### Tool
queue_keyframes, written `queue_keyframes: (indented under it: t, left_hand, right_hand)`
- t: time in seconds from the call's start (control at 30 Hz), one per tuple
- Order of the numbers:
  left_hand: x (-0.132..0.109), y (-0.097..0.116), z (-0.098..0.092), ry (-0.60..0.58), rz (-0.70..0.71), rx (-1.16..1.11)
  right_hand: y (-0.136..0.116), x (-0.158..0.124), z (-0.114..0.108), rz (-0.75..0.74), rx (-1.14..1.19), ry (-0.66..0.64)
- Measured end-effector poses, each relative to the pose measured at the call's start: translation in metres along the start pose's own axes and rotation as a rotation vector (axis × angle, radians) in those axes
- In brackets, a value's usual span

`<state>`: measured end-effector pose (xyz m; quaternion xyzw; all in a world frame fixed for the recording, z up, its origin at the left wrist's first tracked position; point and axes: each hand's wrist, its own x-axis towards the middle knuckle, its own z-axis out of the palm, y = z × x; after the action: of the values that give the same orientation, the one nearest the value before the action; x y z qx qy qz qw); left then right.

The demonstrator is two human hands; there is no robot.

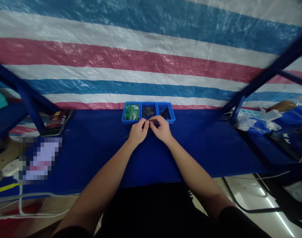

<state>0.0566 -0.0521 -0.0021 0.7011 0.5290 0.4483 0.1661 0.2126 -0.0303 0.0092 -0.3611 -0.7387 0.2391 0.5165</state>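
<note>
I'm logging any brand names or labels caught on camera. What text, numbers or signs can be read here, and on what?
"TYBCK", a doubtful reading of partly hidden white letters: on the blue package at the right of the table.
Red and black box at the left: yellow and white print, too small to read.
Pixelated patch: unreadable.
Three blue bins by the left hand and right hand: no lettering visible.

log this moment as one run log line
left hand and right hand: pinching small part together | bins: three blue, behind hands | table: blue cover
</note>
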Motion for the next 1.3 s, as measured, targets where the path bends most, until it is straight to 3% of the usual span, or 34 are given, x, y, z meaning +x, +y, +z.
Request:
queue_keyframes:
  t: [1.3]
  left_hand:
    - [0.0003, 0.0001, -0.0007, -0.03, 0.006, 0.012]
  right_hand:
    - [0.0036, -0.0016, 0.0029, 0.101, 0.073, -0.011]
